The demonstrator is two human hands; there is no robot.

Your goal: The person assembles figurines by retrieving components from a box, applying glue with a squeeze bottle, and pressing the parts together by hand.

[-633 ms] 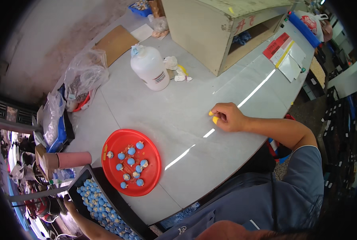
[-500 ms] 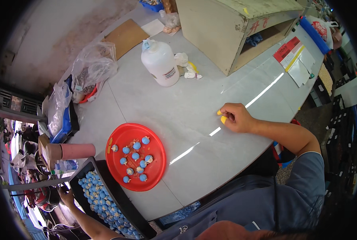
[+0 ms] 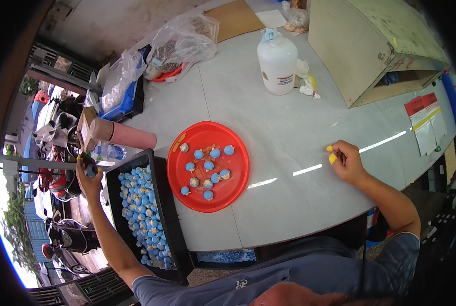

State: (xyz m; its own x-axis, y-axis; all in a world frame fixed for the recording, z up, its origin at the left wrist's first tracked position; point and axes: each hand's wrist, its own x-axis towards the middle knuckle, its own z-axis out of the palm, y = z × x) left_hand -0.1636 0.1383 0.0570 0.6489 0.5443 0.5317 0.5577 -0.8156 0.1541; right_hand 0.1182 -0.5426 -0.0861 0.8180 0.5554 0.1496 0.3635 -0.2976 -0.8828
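My left hand point(image 3: 88, 178), with yellow covers on its fingertips, is out beside the far-left side of a black crate point(image 3: 174, 224). Its fingers curve around a dark object point(image 3: 88, 164) whose kind I cannot make out. The crate is full of small blue balls with cream-coloured parts point(image 3: 142, 214). My right hand point(image 3: 348, 162) rests on the grey table, fingers curled, thumb and forefinger tips in yellow covers; nothing shows between them. Between the hands, a round red plastic tray point(image 3: 239, 176) holds several more of these blue pieces, scattered among crumbs.
A pink bottle point(image 3: 133, 136) lies behind the crate. Farther back are a blue bin point(image 3: 128, 102) with plastic bags, a white jug point(image 3: 278, 64), crumpled tissue point(image 3: 304, 76), cardboard point(image 3: 233, 19) and a cream box point(image 3: 350, 56). Red and white papers point(image 3: 426, 120) lie at right.
The whole view has turned and shifted, so the table's things appear farther right. More of my left hand and forearm shows. My right hand keeps its curled pose; the blue pieces stay put.
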